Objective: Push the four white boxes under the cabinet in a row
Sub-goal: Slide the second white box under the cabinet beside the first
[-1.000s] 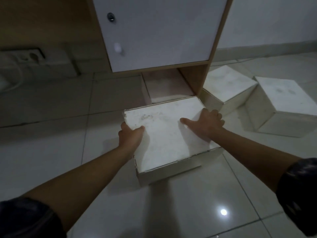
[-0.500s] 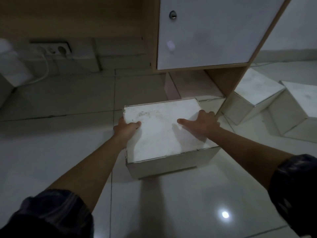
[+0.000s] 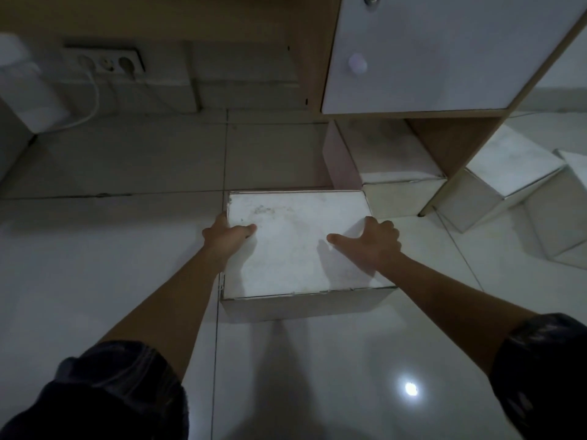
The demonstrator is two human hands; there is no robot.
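Observation:
A large white box [image 3: 295,246] lies on the tiled floor in front of me. My left hand [image 3: 224,238] grips its left edge, thumb on the lid. My right hand [image 3: 371,241] grips its right edge, thumb stretched across the top. Behind it, a second white box [image 3: 389,166] sits partly under the wooden cabinet [image 3: 444,52] with its white door. Right of the cabinet's side panel, a third white box [image 3: 505,166] stands tilted, and a fourth white box [image 3: 565,217] lies at the frame's right edge.
The cabinet's side panel [image 3: 457,144] reaches down to the floor between the boxes. A wall socket strip [image 3: 108,63] with a white cable [image 3: 92,103] is at the back left. A pale object [image 3: 22,87] stands at the far left.
The held box has slid left and turned square to the wall. It now sits left of the box under the cabinet instead of in front of it. Both hands stayed on its edges.

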